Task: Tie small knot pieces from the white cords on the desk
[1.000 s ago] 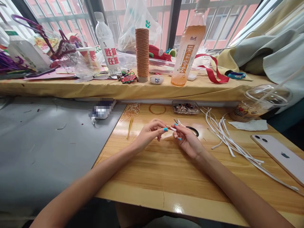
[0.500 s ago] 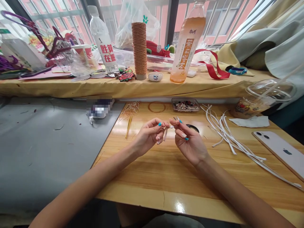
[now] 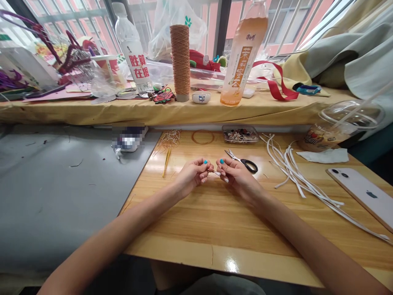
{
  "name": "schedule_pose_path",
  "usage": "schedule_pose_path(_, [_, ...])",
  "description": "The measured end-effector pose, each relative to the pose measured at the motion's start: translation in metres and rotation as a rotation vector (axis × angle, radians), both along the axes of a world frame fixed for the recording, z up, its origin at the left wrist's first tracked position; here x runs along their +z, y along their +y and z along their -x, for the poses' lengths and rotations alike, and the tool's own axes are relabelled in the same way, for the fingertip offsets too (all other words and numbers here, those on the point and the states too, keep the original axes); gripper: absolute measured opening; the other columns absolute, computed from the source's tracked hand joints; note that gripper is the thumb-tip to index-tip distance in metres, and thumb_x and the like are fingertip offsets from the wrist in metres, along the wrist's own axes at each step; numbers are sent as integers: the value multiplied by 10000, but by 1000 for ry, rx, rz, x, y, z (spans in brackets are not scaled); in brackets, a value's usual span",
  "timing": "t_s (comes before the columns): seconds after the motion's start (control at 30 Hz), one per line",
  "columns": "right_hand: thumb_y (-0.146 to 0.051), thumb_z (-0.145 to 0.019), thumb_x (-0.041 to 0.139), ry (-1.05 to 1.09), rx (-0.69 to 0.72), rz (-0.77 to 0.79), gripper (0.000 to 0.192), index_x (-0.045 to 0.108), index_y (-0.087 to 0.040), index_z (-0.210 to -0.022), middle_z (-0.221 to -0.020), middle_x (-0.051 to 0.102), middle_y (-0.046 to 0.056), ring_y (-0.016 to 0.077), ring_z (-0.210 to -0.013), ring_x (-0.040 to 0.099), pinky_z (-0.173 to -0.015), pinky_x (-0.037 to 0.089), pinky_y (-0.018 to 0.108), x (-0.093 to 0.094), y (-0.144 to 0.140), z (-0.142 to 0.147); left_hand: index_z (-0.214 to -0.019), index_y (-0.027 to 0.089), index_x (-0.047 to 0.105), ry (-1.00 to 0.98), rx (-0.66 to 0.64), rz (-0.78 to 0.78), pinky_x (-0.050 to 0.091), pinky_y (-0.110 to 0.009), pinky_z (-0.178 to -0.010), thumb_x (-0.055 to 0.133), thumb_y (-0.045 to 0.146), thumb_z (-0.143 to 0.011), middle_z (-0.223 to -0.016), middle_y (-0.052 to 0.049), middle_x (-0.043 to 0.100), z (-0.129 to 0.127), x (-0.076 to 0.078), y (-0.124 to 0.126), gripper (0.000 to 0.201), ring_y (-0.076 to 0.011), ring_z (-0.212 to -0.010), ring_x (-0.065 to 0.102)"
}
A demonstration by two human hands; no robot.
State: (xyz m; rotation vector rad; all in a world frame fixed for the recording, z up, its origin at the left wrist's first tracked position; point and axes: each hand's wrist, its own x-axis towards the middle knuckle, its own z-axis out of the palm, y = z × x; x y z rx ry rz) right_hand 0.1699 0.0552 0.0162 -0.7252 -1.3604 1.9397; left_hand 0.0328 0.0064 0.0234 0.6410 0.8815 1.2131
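While both hands meet low over the table (image 3: 196, 229), the short white strip (image 3: 216, 173) lies crosswise between them, left hand (image 3: 193, 175) and right hand (image 3: 235, 177) fingers each pinched on an end.

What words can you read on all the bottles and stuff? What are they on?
"胜算在握": red characters on the clear water bottle.
Orange drink bottle: label has upright characters, too blurred to read.
Plastic cup: printed band, too blurred.
Phone: an apple logo, no words.
Left hand and right hand pinch a white strip: no writing.
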Motion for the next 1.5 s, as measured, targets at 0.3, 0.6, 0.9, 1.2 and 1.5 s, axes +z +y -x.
schedule_pose_path(0.3, [-376, -642, 634, -59, 14, -52, 277, 465, -161, -595, -516, 371, -59, 47, -446, 286, -427, 170, 218, 6, -2, -2, -611, 117, 436, 71, 5, 31, 207, -118, -347, 463, 82, -737, -602, 13, 484, 2, 6, 0, 134, 15, -353, 234])
schedule_pose_path(0.6, [-352, -669, 620, -45, 30, -51, 255, 476, -153, -601, -520, 377, -58, 43, -448, 280, -446, 166, 226, 4, -1, -5, -598, 110, 442, 99, -8, 22, 169, -129, -348, 457, 74, -734, -603, -2, 496, 4, 6, 0, 141, 13, -357, 235])
schedule_pose_path(0.9, [-376, -648, 637, -52, 31, -26, 276, 481, -151, -612, -506, 345, -64, 43, -446, 243, -444, 123, 233, 6, -4, -7, -598, 107, 459, 140, -39, 2, 136, -150, -358, 486, 110, -708, -607, -1, 495, 5, 4, -1, 113, 8, -365, 211])
schedule_pose_path(1.2, [-287, -714, 594, 159, 67, 3, 177, 487, -184, -617, -520, 288, -49, 86, -491, 226, -500, 223, 242, 17, -8, -15, -749, 136, 562, 299, -131, -295, 167, -180, -408, 556, 283, -735, -604, 18, 504, 13, 15, -3, 147, -15, -415, 244])
schedule_pose_path(1.5, [-197, -789, 466, 331, 80, 109, 257, 427, -180, -536, -487, 195, -43, 105, -482, 202, -520, 277, 238, 21, -4, -17, -1112, 220, 503, 677, -223, -332, 279, -178, -479, 568, 287, -721, -1091, -50, 537, 6, 14, -3, 402, -52, -588, 441])
